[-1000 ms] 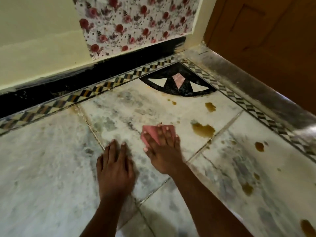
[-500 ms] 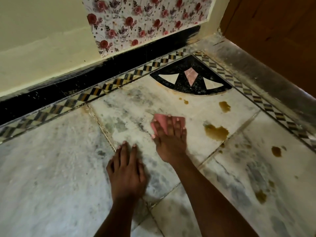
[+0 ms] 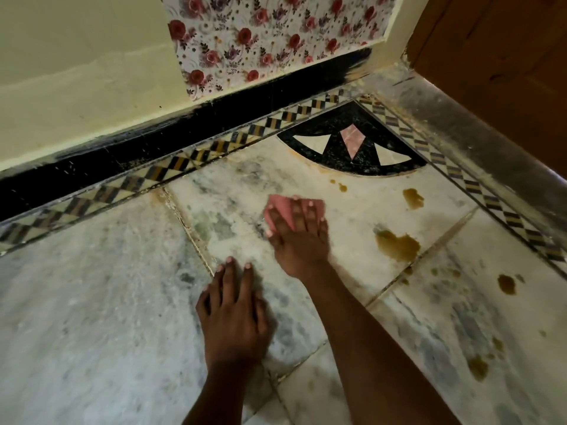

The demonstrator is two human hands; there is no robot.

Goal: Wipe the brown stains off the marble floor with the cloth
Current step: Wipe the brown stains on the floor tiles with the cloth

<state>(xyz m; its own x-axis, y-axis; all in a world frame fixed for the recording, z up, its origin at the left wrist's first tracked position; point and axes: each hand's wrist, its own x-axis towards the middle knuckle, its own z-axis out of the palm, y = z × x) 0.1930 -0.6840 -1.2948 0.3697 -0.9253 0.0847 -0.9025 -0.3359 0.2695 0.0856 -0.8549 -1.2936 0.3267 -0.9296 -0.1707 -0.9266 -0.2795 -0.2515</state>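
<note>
My right hand (image 3: 299, 237) presses a folded pink cloth (image 3: 282, 207) flat onto the marble floor (image 3: 92, 302) with straight fingers; most of the cloth is under the fingers. My left hand (image 3: 234, 314) rests palm down on the floor just below and left of it, fingers straight. A large brown stain (image 3: 397, 245) lies to the right of the cloth. A smaller stain (image 3: 413, 198) sits above that one, tiny drops (image 3: 342, 187) near the inlay, and more stains (image 3: 506, 284) (image 3: 478, 367) spread over the right tile.
A black corner inlay (image 3: 352, 148) with pink and cream shapes lies beyond the cloth. A checkered border strip (image 3: 171, 167) and black skirting (image 3: 153, 148) run along the cream wall with floral paper (image 3: 260, 35). A wooden door (image 3: 497, 56) with a grey threshold (image 3: 466, 142) bounds the right.
The right hand has slid the pink cloth a little farther away from me, toward the corner inlay. The left hand stays planted flat on the floor. The view has shifted somewhat.
</note>
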